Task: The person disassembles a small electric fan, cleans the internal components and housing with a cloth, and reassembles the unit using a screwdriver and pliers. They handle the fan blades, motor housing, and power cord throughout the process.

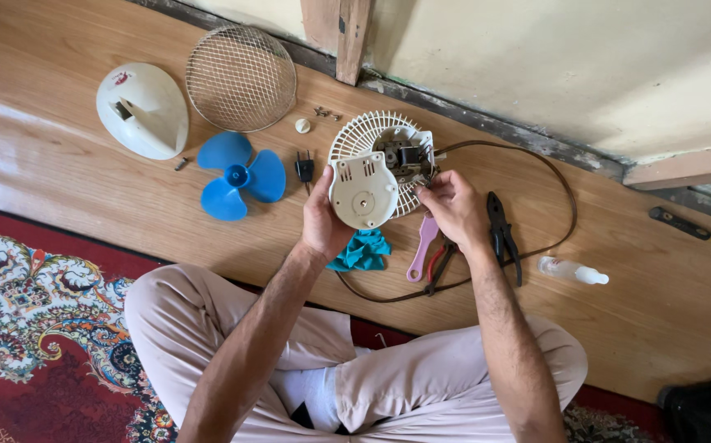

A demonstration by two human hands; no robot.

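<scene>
A person sits cross-legged on a patterned red rug (36,328), both hands raised over a wooden floor (659,328) at the centre of the frame. The left hand (323,221) wraps its fingers around the left edge of a cream motor housing (362,190), clamped on it from the side. The housing sits in front of a white rear grille (364,135), with the motor (409,156) showing at its upper right. The right hand (454,205) pinches its fingers together at the housing's right edge, just below the motor (what they nip is too small to tell).

Below the hands lie a teal cloth (364,253), a pink handle (423,250) and black pliers (503,234). A brown cord (565,197) loops around them. In the upper left of the frame rest a blue fan blade (237,176), a wire front grille (241,78) and a white base cover (142,111).
</scene>
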